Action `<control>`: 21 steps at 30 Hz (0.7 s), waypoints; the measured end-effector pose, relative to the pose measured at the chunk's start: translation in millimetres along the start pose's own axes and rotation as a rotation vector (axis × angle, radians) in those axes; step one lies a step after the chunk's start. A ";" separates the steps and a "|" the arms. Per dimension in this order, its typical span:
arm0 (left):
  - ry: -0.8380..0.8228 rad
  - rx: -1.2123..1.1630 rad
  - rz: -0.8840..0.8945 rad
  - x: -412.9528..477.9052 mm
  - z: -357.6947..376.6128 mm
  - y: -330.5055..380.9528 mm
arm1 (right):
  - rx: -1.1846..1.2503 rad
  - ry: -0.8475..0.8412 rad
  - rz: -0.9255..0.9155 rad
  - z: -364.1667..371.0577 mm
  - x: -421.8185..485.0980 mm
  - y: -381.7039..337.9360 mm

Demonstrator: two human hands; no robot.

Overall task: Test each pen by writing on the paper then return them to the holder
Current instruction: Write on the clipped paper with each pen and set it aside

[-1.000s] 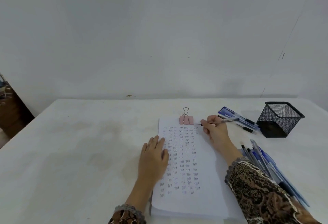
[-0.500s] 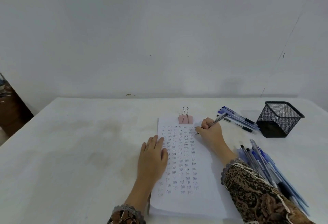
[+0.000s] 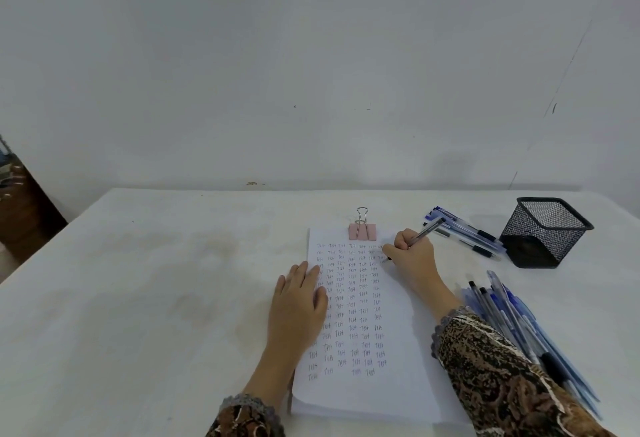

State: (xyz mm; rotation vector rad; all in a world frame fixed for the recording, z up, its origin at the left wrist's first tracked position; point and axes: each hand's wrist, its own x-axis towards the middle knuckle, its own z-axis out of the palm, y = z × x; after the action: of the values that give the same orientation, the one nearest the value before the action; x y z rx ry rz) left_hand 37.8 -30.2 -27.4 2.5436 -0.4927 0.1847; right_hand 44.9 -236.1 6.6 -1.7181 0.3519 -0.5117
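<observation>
Your right hand (image 3: 412, 256) is pinching a slim grey pen (image 3: 424, 233), tip touching the clipped white paper stack (image 3: 398, 384); your left hand (image 3: 298, 301) is pressing it flat, fingers together.

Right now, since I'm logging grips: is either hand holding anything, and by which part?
The right hand grips a pen low on its barrel; the left hand holds nothing.

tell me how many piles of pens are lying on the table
2. The far pile lies just left of the mesh holder; the near pile lies at the right, partly hidden behind the right sleeve. The right hand grips one more pen separately.
</observation>
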 end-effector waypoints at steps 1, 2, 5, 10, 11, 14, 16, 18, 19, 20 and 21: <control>0.001 0.000 0.000 -0.2 0.1 0.0 | 0.002 0.003 0.000 -0.1 -0.1 -0.6; 0.000 0.002 -0.001 -0.5 0.3 0.0 | 0.001 0.006 0.001 -0.5 -0.3 -1.3; -0.001 0.006 -0.002 -0.8 0.3 -0.1 | 0.017 -0.011 0.013 -1.1 -0.9 -2.2; 0.009 0.009 0.004 -1.1 -0.5 0.4 | -0.012 -0.036 -0.005 1.1 -0.6 -1.7; 0.007 0.008 0.004 -1.1 -0.6 0.5 | -0.015 -0.022 -0.011 0.9 -0.5 -1.5; 0.007 0.003 0.006 -0.6 -0.5 0.8 | 0.001 0.004 -0.019 -0.6 -0.2 -0.5; 0.013 0.003 0.011 -0.4 -0.6 0.5 | -0.008 0.001 -0.026 -1.3 0.8 0.7; 0.011 -0.002 0.008 -0.9 -1.0 0.5 | -0.022 -0.008 -0.028 -1.2 1.4 1.6; 0.009 -0.006 0.006 -1.1 -1.1 0.7 | -0.029 -0.006 -0.027 -1.0 1.8 2.1; 0.010 -0.010 0.006 -1.5 -1.4 0.8 | -0.034 -0.002 -0.026 -0.9 2.3 2.6; 0.011 -0.013 0.007 -1.4 -1.5 0.8 | -0.036 0.002 -0.025 -0.7 2.4 2.7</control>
State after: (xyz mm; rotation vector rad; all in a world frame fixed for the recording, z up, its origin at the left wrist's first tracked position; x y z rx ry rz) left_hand 36.2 -29.6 -26.1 2.5273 -0.4964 0.1978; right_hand 46.7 -238.4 4.4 -1.7590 0.3429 -0.5278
